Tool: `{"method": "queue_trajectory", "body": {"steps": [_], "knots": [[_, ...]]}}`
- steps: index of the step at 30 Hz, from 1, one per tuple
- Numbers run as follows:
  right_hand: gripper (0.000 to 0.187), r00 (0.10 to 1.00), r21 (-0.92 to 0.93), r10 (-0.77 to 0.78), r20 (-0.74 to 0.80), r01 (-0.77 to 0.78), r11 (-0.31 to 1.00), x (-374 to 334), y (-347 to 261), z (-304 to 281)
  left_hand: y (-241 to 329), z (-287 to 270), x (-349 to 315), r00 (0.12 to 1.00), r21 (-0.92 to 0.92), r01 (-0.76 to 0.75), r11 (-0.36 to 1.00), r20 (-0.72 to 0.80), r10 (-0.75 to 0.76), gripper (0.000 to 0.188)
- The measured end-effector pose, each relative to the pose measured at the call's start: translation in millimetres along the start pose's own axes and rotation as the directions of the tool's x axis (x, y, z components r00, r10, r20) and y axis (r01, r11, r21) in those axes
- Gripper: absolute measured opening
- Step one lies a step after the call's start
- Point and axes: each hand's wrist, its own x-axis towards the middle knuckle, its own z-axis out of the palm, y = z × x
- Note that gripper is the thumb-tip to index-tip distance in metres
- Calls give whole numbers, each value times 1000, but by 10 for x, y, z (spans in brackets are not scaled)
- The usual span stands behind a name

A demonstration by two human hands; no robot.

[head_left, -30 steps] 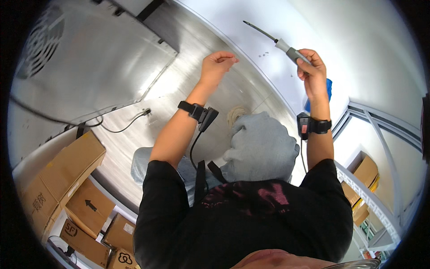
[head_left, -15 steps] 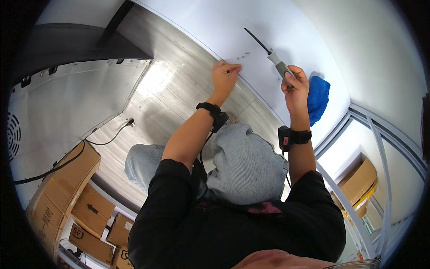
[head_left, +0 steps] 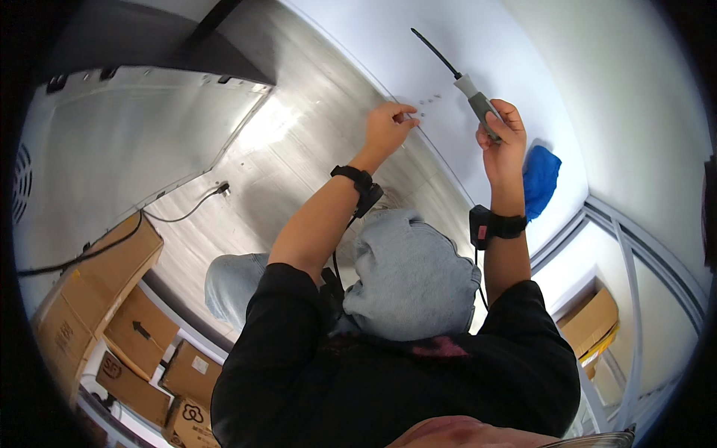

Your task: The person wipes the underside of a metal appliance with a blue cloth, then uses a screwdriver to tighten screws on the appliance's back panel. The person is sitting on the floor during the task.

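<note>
My right hand is wrapped round the grey handle of a screwdriver. Its dark shaft points up and to the left, over a white surface. At the edge of that surface is my left hand, thumb and forefinger slightly apart, with nothing visible between them. Just beyond those fingertips lie several small metal pieces that look like screws. Beside my right wrist rests a crumpled blue cloth.
A large metal panel stands at the left, with a black cable and plug on the wood-look floor beside it. Cardboard boxes are stacked at the lower left. A grey metal frame rises at the right.
The view has shifted slightly. The thumb and forefinger of my left hand, together before, have parted near the small metal pieces. My right hand still holds the screwdriver.
</note>
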Motion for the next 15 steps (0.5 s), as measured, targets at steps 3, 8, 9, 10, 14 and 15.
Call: {"method": "queue_trajectory", "body": {"steps": [3,8,9,10,14,15], "knots": [[22,985,12,-2,175,0,1000,-8,-165,161,-93,-288,-115,998,-154,59,986,29,-55,16],[26,903,-139,-8,429,75,987,-147,-421,469,286,-1118,-572,996,-266,69,961,-40,-83,17],[26,876,-138,-18,482,96,986,-136,-474,554,442,-1310,-639,995,-286,65,956,-47,-82,19],[26,853,-143,-31,521,123,982,-178,-528,651,618,-1482,-718,996,-313,62,948,-39,-78,21],[20,719,-196,-25,695,223,955,-711,-705,965,1106,-1880,-1390,1000,-478,-12,878,-27,-1,29],[20,684,-202,-14,729,234,951,-801,-727,1054,1233,-1973,-1523,997,-478,-78,875,-49,62,31]]}}
